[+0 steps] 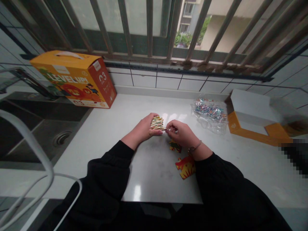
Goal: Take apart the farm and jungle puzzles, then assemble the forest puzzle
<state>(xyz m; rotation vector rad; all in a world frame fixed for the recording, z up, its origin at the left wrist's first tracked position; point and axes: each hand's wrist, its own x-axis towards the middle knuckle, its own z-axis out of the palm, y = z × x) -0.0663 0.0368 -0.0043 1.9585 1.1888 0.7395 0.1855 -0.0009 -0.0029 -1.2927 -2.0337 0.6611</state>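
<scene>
My left hand is closed round a thick stack of jigsaw puzzle pieces, their edges facing up. At the right end of that stack, the fingers of my right hand pinch one puzzle piece, seen edge-on. Below the right hand lies a dark green and yellow puzzle piece, partly hidden by the hand. Nearer to me, a red and yellow puzzle piece rests on the white counter, partly covered by my right wrist and sleeve.
An orange carton stands at the back left by the sink. Toward the back right lie a clear bag of colourful pieces and an open orange and white box. A white cable loops at the left. Window bars rise behind.
</scene>
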